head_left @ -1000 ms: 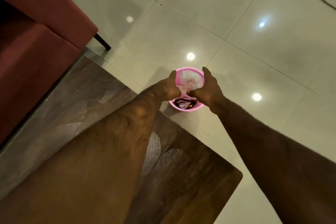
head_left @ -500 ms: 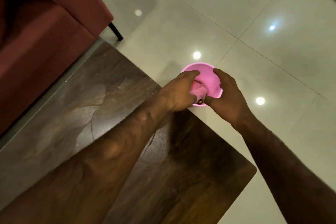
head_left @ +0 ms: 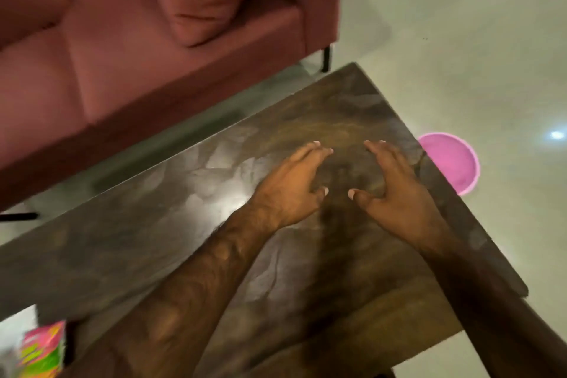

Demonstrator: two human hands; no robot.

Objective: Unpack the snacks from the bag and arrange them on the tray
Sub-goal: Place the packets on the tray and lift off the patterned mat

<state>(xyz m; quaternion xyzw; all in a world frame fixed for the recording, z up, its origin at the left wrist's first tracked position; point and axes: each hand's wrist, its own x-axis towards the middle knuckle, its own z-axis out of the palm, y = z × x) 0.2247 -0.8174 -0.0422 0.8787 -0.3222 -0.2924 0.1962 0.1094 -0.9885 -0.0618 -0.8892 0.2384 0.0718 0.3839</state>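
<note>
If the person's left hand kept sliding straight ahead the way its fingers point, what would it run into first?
Nothing on the table, it seems. The left hand points up and to the right across bare tabletop toward the far edge. Beyond that lie only floor and, possibly, the sofa's leg; depth is hard to judge.

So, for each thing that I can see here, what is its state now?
Left hand: open, empty, fingers spread above the table.
Right hand: open, empty, above the table.
Table: bare where the hands are.
Pink bin: upright on the floor, partly behind the table's edge; contents not visible.
Colourful packet: at the lower left corner, blurred.
</note>
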